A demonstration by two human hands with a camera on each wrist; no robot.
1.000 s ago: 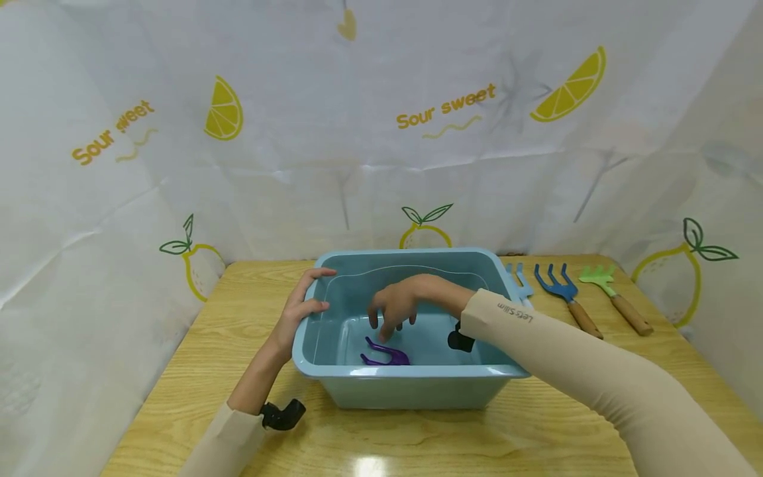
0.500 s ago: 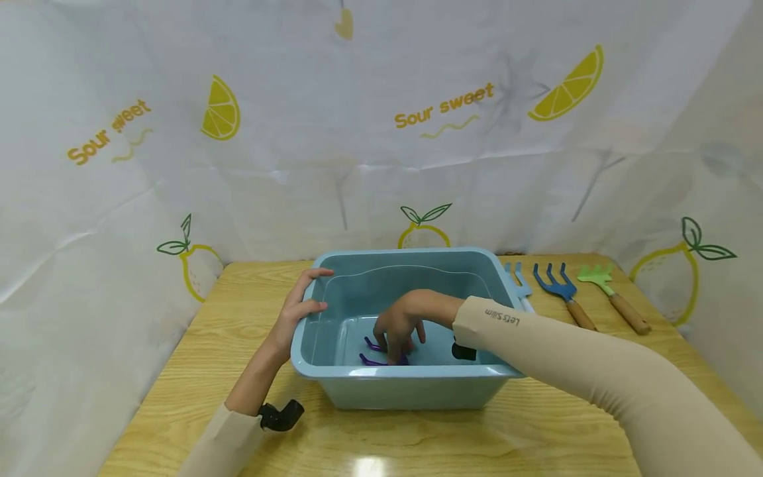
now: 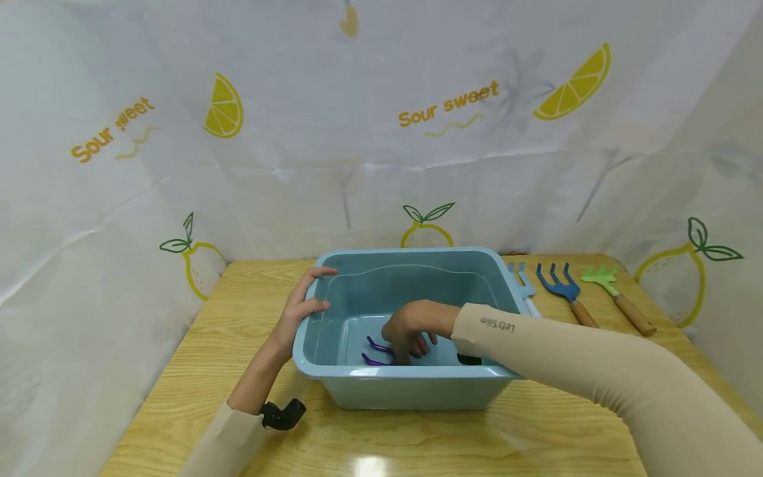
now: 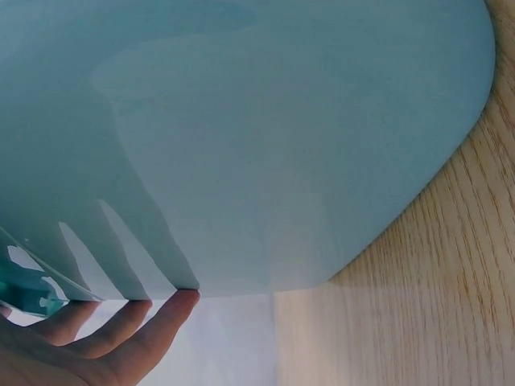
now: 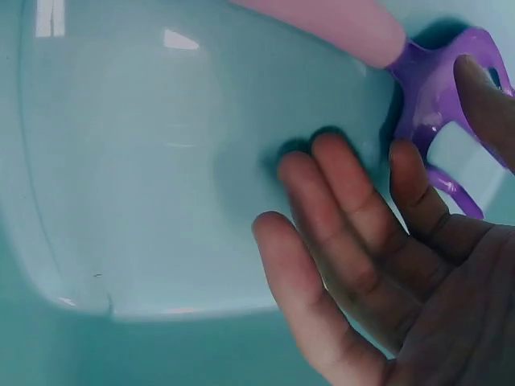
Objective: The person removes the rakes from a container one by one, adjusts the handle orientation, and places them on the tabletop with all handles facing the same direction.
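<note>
A light blue plastic tub (image 3: 411,387) stands on the wooden table. My left hand (image 3: 293,323) grips its left rim, thumb and one finger over the edge; in the left wrist view the other fingers (image 4: 153,342) press against the outer wall. Down inside the tub, my right hand (image 3: 408,328) is at a purple hand rake (image 5: 434,100) with a pink handle (image 5: 330,22). Thumb and index finger pinch the rake's head, while the other fingers stay extended over the tub floor. From the head, the tines show left of the hand and the handle is hidden.
Right of the tub lie a light blue hand rake (image 3: 524,285), a dark blue hand rake (image 3: 559,288) with a wooden handle and a green one (image 3: 602,278), also wooden-handled. A white lemon-print cloth (image 3: 298,199) hangs behind the table (image 3: 238,305).
My right hand has lowered and shifted slightly right and nearer, from above the tub floor onto the head of the purple hand rake. The left hand keeps its grip on the rim.
</note>
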